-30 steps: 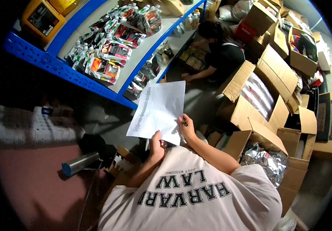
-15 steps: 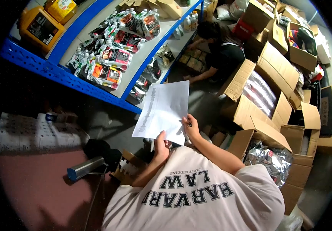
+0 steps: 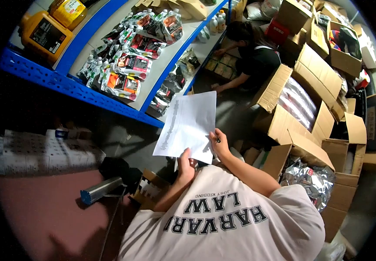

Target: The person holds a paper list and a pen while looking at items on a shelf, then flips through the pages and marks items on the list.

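A printed sheet of paper [image 3: 188, 124] is held up in front of my chest, with lines of small text along its left side. My left hand [image 3: 186, 168] grips the lower edge, thumb on top and fingers mostly hidden beneath. At the paper's right edge, my right hand [image 3: 219, 144] is closed around a dark pen [image 3: 217, 139] and also touches the sheet. The small print is too fine to read.
Blue shelving [image 3: 79, 93] carries spouted pouches [image 3: 131, 65] and large yellow jugs [image 3: 48, 37]. Another person [image 3: 253, 56] crouches beyond the paper by the lower shelf. Open cardboard boxes [image 3: 303, 139] crowd the right side. A metal bar [image 3: 101, 190] lies at lower left.
The whole view has shifted slightly, so the shelf and boxes appear a little farther right. Both hands keep their hold on the paper, and the pen stays in my right hand.
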`<state>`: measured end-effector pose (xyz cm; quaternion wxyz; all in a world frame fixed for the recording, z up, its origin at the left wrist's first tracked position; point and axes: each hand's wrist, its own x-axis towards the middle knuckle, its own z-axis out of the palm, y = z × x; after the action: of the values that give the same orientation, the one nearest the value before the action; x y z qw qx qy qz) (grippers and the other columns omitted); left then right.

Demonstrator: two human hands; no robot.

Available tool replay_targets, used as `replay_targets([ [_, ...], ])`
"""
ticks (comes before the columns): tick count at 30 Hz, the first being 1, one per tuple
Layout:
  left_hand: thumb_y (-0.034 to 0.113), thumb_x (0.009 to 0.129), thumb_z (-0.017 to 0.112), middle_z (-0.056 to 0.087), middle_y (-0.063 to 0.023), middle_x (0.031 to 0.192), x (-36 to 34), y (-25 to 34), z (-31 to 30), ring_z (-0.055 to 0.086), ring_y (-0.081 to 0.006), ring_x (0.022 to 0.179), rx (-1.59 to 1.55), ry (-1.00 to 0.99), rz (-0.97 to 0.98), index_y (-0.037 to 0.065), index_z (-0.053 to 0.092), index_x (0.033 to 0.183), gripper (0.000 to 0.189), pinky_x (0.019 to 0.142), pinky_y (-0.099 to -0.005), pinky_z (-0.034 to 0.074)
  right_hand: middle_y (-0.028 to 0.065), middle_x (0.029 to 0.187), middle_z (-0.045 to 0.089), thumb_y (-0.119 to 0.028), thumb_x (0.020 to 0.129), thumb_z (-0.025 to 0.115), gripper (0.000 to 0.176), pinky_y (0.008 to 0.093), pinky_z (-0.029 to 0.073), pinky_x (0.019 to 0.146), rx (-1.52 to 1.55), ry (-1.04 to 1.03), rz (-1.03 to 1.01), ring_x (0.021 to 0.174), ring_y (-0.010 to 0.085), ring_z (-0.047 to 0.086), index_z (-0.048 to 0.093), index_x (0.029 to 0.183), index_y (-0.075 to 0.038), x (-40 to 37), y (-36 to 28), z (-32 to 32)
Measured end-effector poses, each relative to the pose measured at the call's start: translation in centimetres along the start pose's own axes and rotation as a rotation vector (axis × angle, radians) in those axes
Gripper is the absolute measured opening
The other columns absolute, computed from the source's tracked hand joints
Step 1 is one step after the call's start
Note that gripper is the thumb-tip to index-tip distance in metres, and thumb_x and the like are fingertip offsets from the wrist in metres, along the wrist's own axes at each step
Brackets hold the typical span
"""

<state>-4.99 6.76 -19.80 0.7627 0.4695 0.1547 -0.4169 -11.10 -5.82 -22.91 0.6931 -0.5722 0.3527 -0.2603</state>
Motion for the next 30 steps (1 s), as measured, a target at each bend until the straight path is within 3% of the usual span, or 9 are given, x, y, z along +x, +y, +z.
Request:
replay_targets([
  [4,0.015,0.074,0.046,0.051,-0.0094,0.093,-0.2,0.1,0.0,0.049,-0.0195,0.081,-0.018,-0.022,0.012,-0.001,0.046,0.099,0.030,0.070,-0.0290,0.040,0.0054,0.073,0.052,-0.013,0.082,0.044,0.019,0.0219,0.037,0.059,-0.001,-0.024,0.011,0.065,0.0102,0.043,0.047,0.091,0.004,0.0,0.6,0.0],
  [7,0.017,0.072,0.048,0.042,0.0015,0.071,-0.7,0.4,0.7,0.032,-0.0046,0.049,0.009,-0.007,0.010,0.010,0.044,0.088,0.017,0.041,-0.0157,0.027,0.0061,0.073,0.053,-0.013,0.082,0.044,0.020,0.0228,0.037,0.059,-0.060,-0.021,-0.014,0.064,0.0106,0.043,0.047,0.092,0.004,-0.1,0.2,0.0],
  [10,0.016,0.072,0.048,0.042,0.0009,0.072,-0.6,0.7,0.7,0.032,-0.0049,0.048,0.032,0.088,-0.046,0.010,0.044,0.089,0.018,0.040,-0.0157,0.027,0.0064,0.072,0.053,-0.013,0.082,0.044,0.020,0.0232,0.038,0.059,-0.073,-0.011,-0.035,0.064,0.0108,0.043,0.047,0.092,0.004,-0.1,-0.3,0.0],
  [18,0.015,0.072,0.049,0.043,0.0009,0.074,-0.3,0.5,0.6,0.032,-0.0046,0.049,0.000,0.021,-0.027,0.009,0.044,0.090,0.020,0.041,-0.0154,0.028,0.0064,0.073,0.053,-0.013,0.082,0.043,0.020,0.0225,0.037,0.060,-0.091,-0.015,0.019,0.065,0.0109,0.044,0.047,0.092,0.004,-0.2,-0.1,0.0],
  [21,0.016,0.071,0.049,0.043,0.0014,0.074,-0.6,0.6,0.4,0.033,-0.0045,0.050,0.009,0.033,-0.048,0.009,0.044,0.090,0.020,0.041,-0.0153,0.028,0.0013,0.072,0.049,-0.014,0.082,0.044,0.019,0.0197,0.035,0.060,-0.022,0.001,-0.025,0.066,0.0086,0.038,0.048,0.088,0.004,-0.3,0.0,0.2],
  [25,0.016,0.071,0.050,0.043,0.0018,0.075,-0.2,0.4,0.0,0.033,-0.0047,0.050,-0.020,0.004,-0.052,0.010,0.045,0.090,0.021,0.042,-0.0153,0.029,0.0012,0.072,0.049,-0.013,0.082,0.044,0.018,0.0196,0.035,0.060,-0.082,0.009,-0.001,0.066,0.0083,0.039,0.048,0.088,0.003,-0.3,-0.6,0.1],
  [28,0.018,0.072,0.049,0.051,-0.0043,0.079,0.0,0.4,-0.7,0.046,-0.0115,0.060,0.040,0.053,-0.047,0.004,0.049,0.090,0.023,0.053,-0.0224,0.039,0.0028,0.071,0.050,-0.013,0.082,0.044,0.018,0.0204,0.036,0.060,-0.087,0.016,-0.004,0.066,0.0087,0.040,0.048,0.088,0.004,-0.2,-0.1,0.2],
  [30,0.017,0.072,0.050,0.051,-0.0050,0.080,0.2,0.2,-0.6,0.047,-0.0125,0.063,0.005,0.066,-0.049,0.003,0.049,0.091,0.024,0.055,-0.0228,0.039,0.0059,0.069,0.051,-0.013,0.082,0.043,0.019,0.0221,0.037,0.059,-0.077,0.023,-0.039,0.064,0.0098,0.041,0.048,0.088,0.004,-0.1,0.5,0.4],
])
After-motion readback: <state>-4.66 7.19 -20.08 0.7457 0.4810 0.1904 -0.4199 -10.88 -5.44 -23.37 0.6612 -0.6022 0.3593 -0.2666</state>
